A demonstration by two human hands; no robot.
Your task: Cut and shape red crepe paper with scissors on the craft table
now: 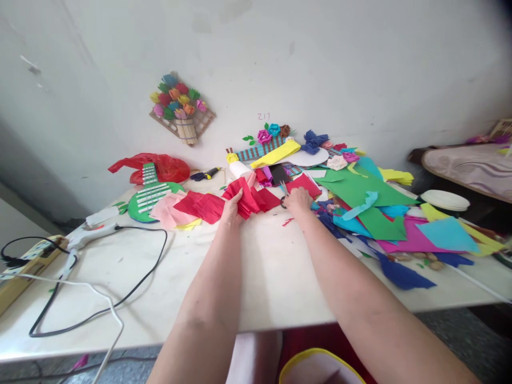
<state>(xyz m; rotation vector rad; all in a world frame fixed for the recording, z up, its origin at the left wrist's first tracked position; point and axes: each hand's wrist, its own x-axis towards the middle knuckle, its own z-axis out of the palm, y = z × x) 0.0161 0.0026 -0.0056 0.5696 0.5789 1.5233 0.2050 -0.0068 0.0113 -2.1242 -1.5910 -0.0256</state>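
My left hand (232, 207) is closed on a gathered piece of red crepe paper (246, 197), with the thumb on top. My right hand (298, 200) is at a pair of scissors (283, 188); its fingers are closed about the dark handles, and the blades point away from me. Just beyond that hand lies a flat red sheet (306, 184). To the left, another red crepe strip (200, 206) rests beside a pale pink crepe piece (170, 209). Small red scraps (287, 222) lie on the table near my right wrist.
A green guitar-shaped craft (154, 197), a red plastic bag (168, 168) and a glue gun (92, 234) with a looping black cord are at left. Coloured paper sheets (364, 186) pile up at right, near a white bowl (445, 200). A yellow-rimmed bin (320, 354) stands below the table edge.
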